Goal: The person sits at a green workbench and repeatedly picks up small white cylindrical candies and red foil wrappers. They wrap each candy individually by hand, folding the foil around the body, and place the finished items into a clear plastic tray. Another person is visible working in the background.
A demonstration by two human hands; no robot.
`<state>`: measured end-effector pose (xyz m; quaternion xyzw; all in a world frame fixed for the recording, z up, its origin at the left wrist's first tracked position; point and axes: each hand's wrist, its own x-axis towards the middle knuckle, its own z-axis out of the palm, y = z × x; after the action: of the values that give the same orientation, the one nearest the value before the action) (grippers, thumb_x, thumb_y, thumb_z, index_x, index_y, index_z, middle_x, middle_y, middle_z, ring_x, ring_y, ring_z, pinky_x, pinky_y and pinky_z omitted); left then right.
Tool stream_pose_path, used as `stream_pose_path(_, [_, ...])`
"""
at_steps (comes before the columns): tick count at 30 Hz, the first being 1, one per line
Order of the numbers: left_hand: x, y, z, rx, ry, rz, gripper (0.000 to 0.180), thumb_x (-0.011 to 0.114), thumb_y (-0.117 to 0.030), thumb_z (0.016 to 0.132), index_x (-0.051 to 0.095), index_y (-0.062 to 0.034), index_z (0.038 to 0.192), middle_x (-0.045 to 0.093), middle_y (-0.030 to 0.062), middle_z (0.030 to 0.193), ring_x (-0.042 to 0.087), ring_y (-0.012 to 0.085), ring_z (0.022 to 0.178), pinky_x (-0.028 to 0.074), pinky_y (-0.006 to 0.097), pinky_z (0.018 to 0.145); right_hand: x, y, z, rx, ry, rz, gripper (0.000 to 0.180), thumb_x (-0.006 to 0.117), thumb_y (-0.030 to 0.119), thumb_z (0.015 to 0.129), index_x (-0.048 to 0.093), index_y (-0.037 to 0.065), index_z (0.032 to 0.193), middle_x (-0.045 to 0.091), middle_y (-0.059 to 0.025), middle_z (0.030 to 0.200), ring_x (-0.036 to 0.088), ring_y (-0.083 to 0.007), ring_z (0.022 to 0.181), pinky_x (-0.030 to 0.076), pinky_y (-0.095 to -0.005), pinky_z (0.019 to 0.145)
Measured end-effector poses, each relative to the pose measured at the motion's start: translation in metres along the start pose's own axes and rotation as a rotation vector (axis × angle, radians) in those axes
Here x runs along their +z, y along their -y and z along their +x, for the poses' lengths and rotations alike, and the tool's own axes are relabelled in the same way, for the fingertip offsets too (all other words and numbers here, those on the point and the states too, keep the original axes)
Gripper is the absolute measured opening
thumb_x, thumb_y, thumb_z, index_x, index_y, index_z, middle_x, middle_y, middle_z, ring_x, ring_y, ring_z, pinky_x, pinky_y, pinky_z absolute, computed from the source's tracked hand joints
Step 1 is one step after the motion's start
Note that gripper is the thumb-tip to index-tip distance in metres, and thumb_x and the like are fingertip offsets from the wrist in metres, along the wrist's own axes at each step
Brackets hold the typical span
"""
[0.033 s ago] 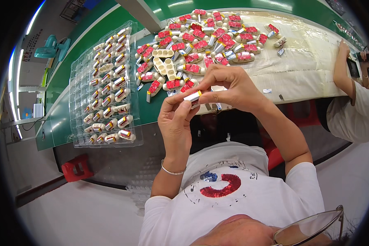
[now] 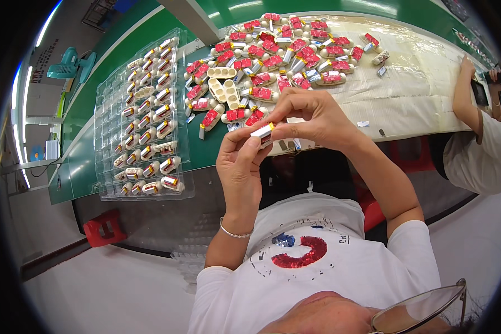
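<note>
Between my two hands, above the near edge of the table, is a small silver battery [image 2: 263, 132] with a yellow end strip. It lies against a dark red part that my fingers partly cover. My left hand [image 2: 241, 161] grips it from the left, thumb on the near side. My right hand [image 2: 313, 118] is closed in a pinch at its right end. Just beyond my fingers lies a spread of cream oval pieces with red pads [image 2: 261, 93], several with silver batteries beside or on them. Among them sit cream holders with round hollows [image 2: 222, 72].
At left, a clear plastic tray [image 2: 107, 103] holds rows of cream pieces with silver batteries. A metal post [image 2: 192, 19] rises at the table's far side. Padded white sheeting [image 2: 406, 72] covers the right side, where another person's arm [image 2: 466, 94] rests. A red stool [image 2: 104, 228] stands lower left.
Both hands hold the same pinch on the battery. My left hand and the battery have shifted very slightly to the right.
</note>
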<state>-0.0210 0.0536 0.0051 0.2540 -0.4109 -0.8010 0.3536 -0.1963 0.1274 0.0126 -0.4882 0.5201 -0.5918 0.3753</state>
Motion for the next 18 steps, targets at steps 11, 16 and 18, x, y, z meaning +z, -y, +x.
stream_pose_path(11, [0.002,-0.002,0.006,-0.021,-0.043,-0.022,0.027,0.057,-0.007,0.093,0.059,0.0052,0.117,0.064,0.0178,0.117,0.066,0.0216,0.103,0.056,0.030,0.091,0.009,-0.009,-0.006,0.082,-0.063,0.257,0.027,0.069,0.006,0.087,0.067,0.002,0.113,0.061,-0.0071,0.113,0.061,-0.0140,0.103,0.050,-0.0269,0.090])
stream_pose_path(16, [0.005,0.004,0.004,0.091,-0.020,0.085,0.025,0.056,-0.002,0.093,0.060,0.0058,0.116,0.063,0.0179,0.118,0.066,0.0213,0.104,0.056,0.032,0.092,0.020,-0.013,-0.005,0.028,-0.152,0.310,0.022,0.072,0.008,0.086,0.068,-0.001,0.106,0.064,-0.0064,0.106,0.065,-0.0129,0.094,0.053,-0.0258,0.083])
stream_pose_path(18, [0.000,0.008,0.001,0.164,-0.015,0.131,0.025,0.056,0.002,0.091,0.061,0.0052,0.115,0.063,0.0182,0.119,0.065,0.0215,0.105,0.055,0.033,0.093,0.023,-0.014,-0.004,0.042,-0.128,0.351,0.022,0.072,0.007,0.085,0.068,-0.001,0.106,0.062,-0.0059,0.105,0.065,-0.0131,0.093,0.053,-0.0260,0.083])
